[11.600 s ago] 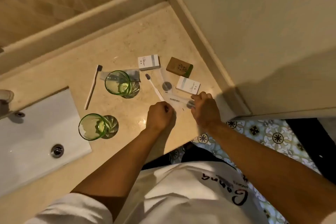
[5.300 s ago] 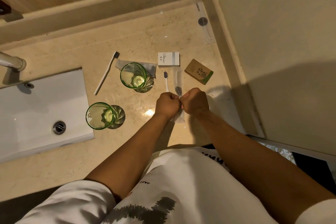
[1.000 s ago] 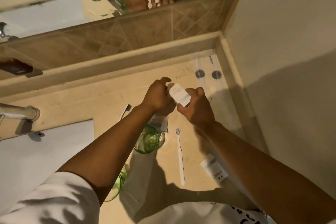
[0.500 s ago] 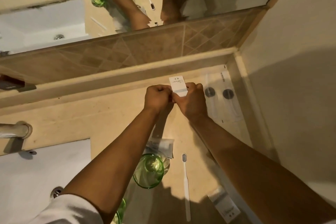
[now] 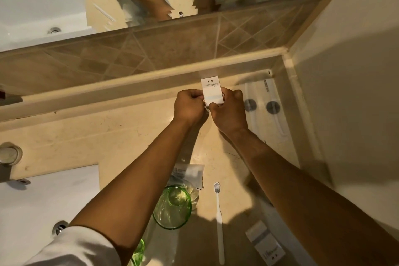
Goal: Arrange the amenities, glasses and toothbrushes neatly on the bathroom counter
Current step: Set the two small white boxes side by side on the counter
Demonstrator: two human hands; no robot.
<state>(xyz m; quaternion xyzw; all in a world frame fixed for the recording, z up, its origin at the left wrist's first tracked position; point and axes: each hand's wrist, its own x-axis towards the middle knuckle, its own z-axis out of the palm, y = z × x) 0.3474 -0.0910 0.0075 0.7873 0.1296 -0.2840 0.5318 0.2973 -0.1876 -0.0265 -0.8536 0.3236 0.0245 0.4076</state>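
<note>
Starting at the far left of the counter (image 5: pixel 64 136), we've got the white sink (image 5: pixel 43 196) with its drain (image 5: pixel 58 228) and a bit of the faucet (image 5: pixel 9 154) above it. We'll use the small white box (image 5: pixel 212 92) as our landmark, since that's where the action is.

Well below the box and a bit left sits a green glass (image 5: pixel 172 207), upright, with a crumpled clear wrapper (image 5: pixel 190 174) just behind it. A second green glass (image 5: pixel 138 252) peeks out lower down, mostly hidden under our left forearm.

Our left hand (image 5: pixel 189 107) is curled tight, fingertips pinching the box's lower left edge. The box stands upright, up near the back ledge, printed face toward us. We can't tell if its bottom touches the counter. Our right hand (image 5: pixel 230 111) is closed around the box's right side and bottom, thumb pressed on the front. So both hands are clamped on that one box, no slack in either grip.

Straight below the box, past our wrists, a white toothbrush (image 5: pixel 219 222) lies flat, bristles pointing toward the box. Right of the box, two clear packets with dark round stickers (image 5: pixel 262 106) lie side by side against the corner wall. Way down to the lower right, another white box (image 5: pixel 266 243) lies flat near the counter edge.
</note>
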